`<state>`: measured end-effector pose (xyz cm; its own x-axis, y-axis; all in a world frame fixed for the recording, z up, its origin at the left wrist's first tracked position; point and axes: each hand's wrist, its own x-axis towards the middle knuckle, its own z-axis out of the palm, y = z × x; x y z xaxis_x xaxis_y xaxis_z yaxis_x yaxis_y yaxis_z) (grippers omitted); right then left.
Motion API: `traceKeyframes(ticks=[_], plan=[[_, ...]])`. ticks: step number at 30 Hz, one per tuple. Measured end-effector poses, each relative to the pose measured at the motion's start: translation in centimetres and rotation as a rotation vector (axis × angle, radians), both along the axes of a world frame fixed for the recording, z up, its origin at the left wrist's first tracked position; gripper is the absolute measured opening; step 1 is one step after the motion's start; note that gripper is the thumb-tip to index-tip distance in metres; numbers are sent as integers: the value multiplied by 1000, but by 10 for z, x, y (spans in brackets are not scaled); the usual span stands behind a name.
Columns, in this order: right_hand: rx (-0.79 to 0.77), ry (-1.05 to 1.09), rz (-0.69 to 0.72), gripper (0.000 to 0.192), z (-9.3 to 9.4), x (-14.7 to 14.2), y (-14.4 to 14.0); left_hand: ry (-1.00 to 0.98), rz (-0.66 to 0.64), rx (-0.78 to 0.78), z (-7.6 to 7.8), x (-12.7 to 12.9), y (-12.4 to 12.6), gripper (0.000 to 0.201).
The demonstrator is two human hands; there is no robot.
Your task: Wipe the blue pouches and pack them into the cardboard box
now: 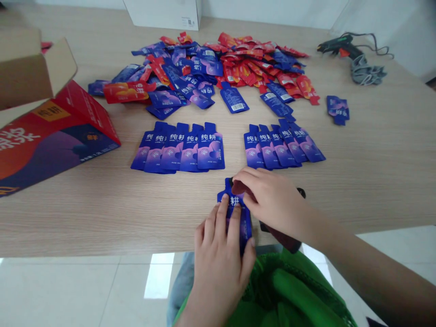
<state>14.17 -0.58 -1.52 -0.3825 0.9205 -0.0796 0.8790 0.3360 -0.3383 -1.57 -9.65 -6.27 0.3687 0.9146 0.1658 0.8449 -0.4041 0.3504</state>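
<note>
A blue drink pouch (245,227) with a purple fruit print lies flat near the table's front edge. Across its lower part, my left hand (218,240) rests with outstretched fingers, pressing it against the table. At the pouch's upper right, my right hand (269,195) has its fingers curled around a dark brown and black object (288,240); most of it is hidden by the hand, so its kind is unclear. Behind my hands lie two overlapping rows of blue pouches, a left row (177,149) and a right row (282,144), printed sides up.
A heap of red pouches (250,63) and blue pouches (180,75) spreads across the back. An open red and blue carton (68,131) stands at left, a white box (163,13) behind. At right are a black glue gun (337,44), grey cloth (366,71) and folded pouch (338,109).
</note>
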Motion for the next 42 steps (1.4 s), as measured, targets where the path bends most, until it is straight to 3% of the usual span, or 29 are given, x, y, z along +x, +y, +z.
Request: traceKeyframes(ticks=[4,6,12,18,23,26,29,31,34,38,42], plan=[[-35,132,1,28,4,14,0,-7,-193,-71,8,-19,3,63],[-20,186,-17,29,4,16,1,17,-223,-66,5,-28,8,62],[27,164,-19,30,1,8,1,118,-105,51,-14,-32,21,77],[79,80,115,28,-4,3,-11,79,-51,73,-6,-26,26,73],[-60,109,248,21,5,20,-41,43,-46,14,-3,-29,25,67],[-169,135,248,24,17,27,-44,42,-72,2,-3,-30,24,65],[-51,164,164,27,24,20,-27,58,-106,-1,-1,-29,22,65],[55,193,96,30,21,10,-14,72,-99,-17,0,-27,20,57],[72,180,103,34,7,-1,-9,87,-64,-20,0,-24,19,47],[70,127,143,52,-7,1,-32,81,-14,28,-3,-20,20,54],[20,92,191,55,-4,17,-60,87,23,56,-5,-16,21,63]])
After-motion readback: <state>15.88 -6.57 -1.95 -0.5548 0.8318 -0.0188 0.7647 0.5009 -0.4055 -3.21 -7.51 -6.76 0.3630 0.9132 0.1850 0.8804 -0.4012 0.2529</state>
